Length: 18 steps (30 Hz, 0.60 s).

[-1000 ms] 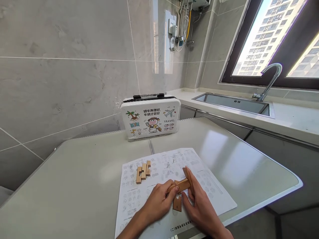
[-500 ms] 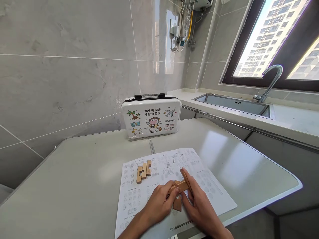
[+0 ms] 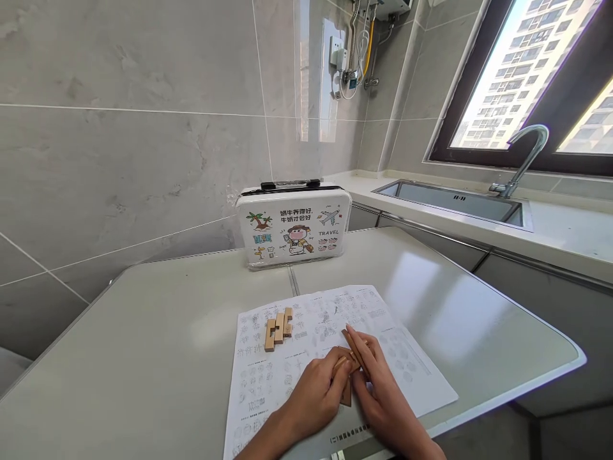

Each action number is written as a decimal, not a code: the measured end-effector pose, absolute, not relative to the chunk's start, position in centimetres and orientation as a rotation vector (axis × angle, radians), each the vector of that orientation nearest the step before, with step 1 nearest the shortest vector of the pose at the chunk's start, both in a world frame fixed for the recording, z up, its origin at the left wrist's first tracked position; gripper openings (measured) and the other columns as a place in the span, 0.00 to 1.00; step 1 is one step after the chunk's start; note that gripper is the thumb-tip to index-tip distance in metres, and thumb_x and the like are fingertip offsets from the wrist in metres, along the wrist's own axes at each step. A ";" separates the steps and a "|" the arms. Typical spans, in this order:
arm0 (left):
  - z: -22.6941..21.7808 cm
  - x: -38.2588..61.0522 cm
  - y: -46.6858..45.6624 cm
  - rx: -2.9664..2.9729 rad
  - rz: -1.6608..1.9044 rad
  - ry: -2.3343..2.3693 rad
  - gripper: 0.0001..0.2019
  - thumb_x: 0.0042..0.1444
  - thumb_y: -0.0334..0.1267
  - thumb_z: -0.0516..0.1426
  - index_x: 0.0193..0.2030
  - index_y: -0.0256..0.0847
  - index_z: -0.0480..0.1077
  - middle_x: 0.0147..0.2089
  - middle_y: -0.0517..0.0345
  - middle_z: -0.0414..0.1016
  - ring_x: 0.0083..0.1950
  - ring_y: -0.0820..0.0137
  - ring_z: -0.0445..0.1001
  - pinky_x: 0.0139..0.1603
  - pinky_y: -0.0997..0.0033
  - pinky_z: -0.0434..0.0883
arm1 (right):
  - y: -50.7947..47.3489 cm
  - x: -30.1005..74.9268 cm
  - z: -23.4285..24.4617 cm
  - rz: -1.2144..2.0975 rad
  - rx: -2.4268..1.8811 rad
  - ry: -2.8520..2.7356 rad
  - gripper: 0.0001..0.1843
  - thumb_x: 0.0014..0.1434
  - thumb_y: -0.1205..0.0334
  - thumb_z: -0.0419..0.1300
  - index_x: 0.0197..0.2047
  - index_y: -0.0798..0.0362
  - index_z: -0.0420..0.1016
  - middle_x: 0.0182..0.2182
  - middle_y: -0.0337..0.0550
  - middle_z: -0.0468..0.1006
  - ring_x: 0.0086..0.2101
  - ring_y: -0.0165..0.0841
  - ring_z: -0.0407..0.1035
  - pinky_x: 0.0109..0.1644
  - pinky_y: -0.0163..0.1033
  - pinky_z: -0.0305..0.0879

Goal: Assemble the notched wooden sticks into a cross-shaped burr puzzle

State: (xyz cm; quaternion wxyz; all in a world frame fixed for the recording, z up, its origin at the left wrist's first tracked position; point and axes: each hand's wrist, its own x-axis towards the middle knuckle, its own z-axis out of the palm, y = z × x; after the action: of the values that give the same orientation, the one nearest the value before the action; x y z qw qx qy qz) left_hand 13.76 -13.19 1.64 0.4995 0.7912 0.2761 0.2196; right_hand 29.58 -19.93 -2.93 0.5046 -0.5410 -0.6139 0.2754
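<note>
On the far left of the printed sheet [image 3: 416, 390], three notched blocks [image 3: 278, 329] lie unjoined to the held work; over its near middle, the left hand [image 3: 317, 393] pinches wooden pieces [image 3: 346, 397], seemingly half-assembled; over its near right, the right hand [image 3: 380, 386] grips a flat piece [image 3: 353, 348] against them.

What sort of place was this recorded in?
Probably a home kitchen: a sink is set into a pale counter, with a curved faucet standing at its edge.
</note>
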 end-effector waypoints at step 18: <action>1.2 13.6 -13.1 1.926 0.498 0.670 0.14 0.77 0.47 0.43 0.50 0.43 0.63 0.28 0.66 0.66 0.30 0.69 0.66 0.37 0.70 0.64 | -19.9 29.6 -2.9 0.636 -1.311 -1.477 0.30 0.76 0.64 0.42 0.77 0.32 0.54 0.78 0.40 0.38 0.72 0.45 0.55 0.71 0.52 0.65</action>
State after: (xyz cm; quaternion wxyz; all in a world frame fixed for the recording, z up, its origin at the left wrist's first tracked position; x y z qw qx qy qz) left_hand 13.61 -13.12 1.25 0.4978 0.7957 0.2770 0.2058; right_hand 29.56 -19.93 -2.92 0.5084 -0.5443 -0.6129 0.2641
